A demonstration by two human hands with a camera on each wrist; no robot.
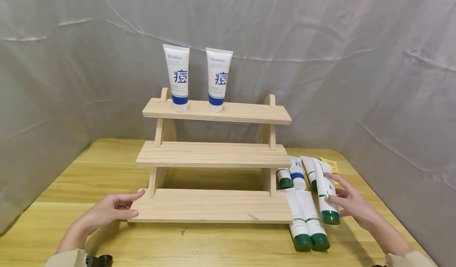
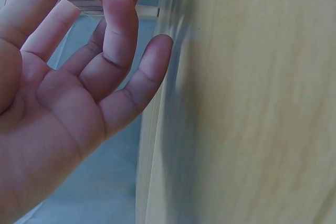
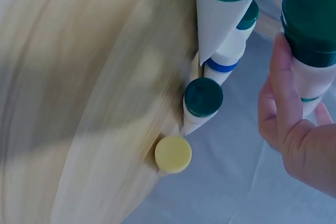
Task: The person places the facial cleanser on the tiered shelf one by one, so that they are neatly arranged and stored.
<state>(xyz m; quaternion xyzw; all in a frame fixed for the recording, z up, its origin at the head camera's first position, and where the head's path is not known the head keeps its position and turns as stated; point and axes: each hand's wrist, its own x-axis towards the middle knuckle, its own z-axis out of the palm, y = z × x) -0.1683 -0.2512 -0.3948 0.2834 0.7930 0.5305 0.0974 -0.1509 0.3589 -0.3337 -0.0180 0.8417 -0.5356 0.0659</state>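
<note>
- R hand (image 1: 356,208) grips green-capped tube (image 1: 322,185), R of rack (image 1: 213,155); cap end on near side, axis approx. fore-aft
- L hand (image 1: 103,212) (well off) pinches rack's bottom L end

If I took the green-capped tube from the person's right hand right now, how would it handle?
The tube would probably give when squeezed, as its body looks soft and flat-ended. It seems fairly light, since the right hand holds it with just fingers and thumb. Laid down, it might rock on its round green cap.
</note>
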